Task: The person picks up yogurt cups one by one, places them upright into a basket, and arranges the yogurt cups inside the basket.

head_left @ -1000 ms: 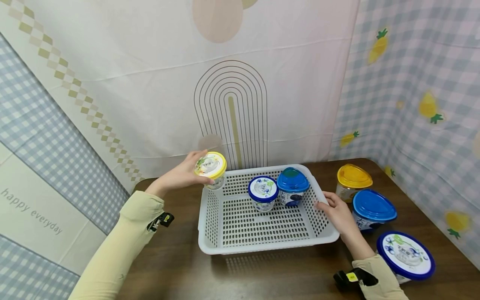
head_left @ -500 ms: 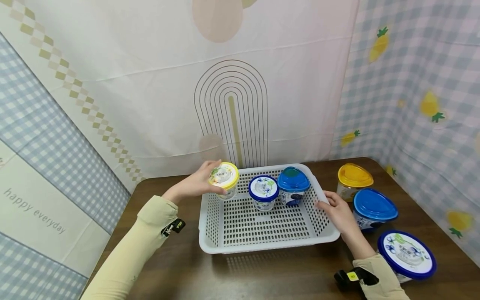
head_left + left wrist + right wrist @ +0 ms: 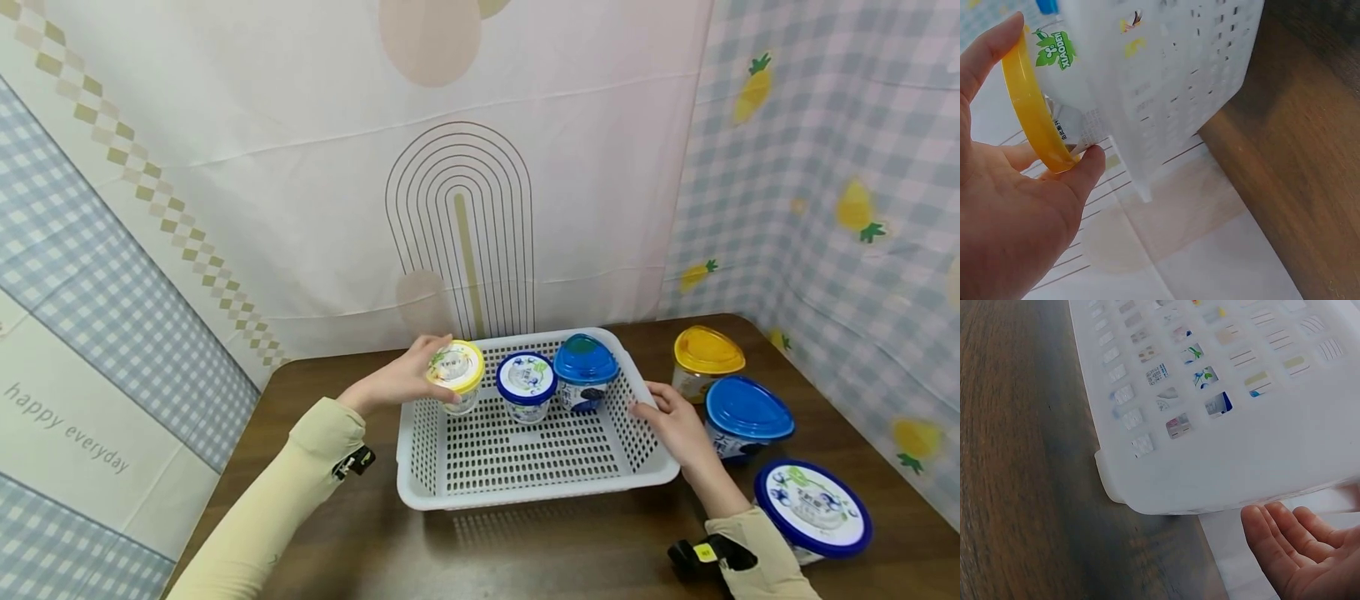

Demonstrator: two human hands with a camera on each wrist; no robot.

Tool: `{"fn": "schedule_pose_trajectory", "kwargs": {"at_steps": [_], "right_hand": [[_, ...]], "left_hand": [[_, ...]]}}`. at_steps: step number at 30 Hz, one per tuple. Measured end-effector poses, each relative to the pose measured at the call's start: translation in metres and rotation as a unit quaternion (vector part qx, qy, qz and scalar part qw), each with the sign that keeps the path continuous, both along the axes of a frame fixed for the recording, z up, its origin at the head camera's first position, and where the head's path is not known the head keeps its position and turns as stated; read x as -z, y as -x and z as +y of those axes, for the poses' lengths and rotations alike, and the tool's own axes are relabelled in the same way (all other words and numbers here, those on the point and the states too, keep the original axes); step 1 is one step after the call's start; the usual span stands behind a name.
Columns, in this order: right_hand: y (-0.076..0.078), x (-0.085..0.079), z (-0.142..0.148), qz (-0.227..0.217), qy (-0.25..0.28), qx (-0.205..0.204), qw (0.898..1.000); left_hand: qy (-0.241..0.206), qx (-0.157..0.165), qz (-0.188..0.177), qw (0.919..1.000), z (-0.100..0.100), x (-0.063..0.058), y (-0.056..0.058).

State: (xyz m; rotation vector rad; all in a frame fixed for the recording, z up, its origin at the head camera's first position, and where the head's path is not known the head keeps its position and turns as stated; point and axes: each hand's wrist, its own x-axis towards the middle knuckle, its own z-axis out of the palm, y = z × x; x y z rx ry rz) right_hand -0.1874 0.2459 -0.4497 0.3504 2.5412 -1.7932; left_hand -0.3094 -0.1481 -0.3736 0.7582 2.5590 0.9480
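Observation:
My left hand (image 3: 408, 375) holds a clear plastic cup with a yellow-rimmed lid (image 3: 456, 367), thumb and fingers on opposite sides of it. The cup is upright, over the left inside of a white perforated basket (image 3: 536, 500); whether it touches the basket floor cannot be told. In the left wrist view, the yellow lid rim (image 3: 1032, 106) shows between my thumb and fingers. Inside the basket stand a cup with a dark-blue-rimmed lid (image 3: 527, 379) and a tub with a blue lid (image 3: 587, 360). My right hand (image 3: 678, 425) grips the basket's right rim, fingertips (image 3: 1254, 519) against it.
Right of the basket on the brown table (image 3: 337, 533) stand a tub with a yellow lid (image 3: 708, 352), a tub with a blue lid (image 3: 750, 410) and a larger tub with a dark-blue-rimmed lid (image 3: 813, 510). A cloth backdrop (image 3: 315, 225) hangs behind the table.
My left hand has carried the yellow-rimmed cup rightward and down, from above the basket's left back corner into its left side. The right hand and the basket have stayed put.

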Motion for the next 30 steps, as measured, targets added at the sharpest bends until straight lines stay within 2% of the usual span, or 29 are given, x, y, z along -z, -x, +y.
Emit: {"fn": "schedule_pose_trajectory", "kwargs": {"at_steps": [5,16,20,30], "right_hand": [[0.001,0.002,0.000,0.002,0.004,-0.004,1.000],[0.002,0.003,0.000,0.002,0.007,0.001,1.000],[0.001,0.002,-0.001,0.005,0.003,0.002,1.000],[0.001,0.001,0.000,0.005,0.000,0.007,1.000]], "left_hand": [[0.019,0.009,0.005,0.9998,0.002,0.006,0.000],[0.048,0.029,0.020,0.9982,0.008,0.012,0.001],[0.049,0.025,0.012,0.9984,0.010,0.015,0.001],[0.071,0.023,0.019,0.9970,0.017,0.018,0.004]]}}
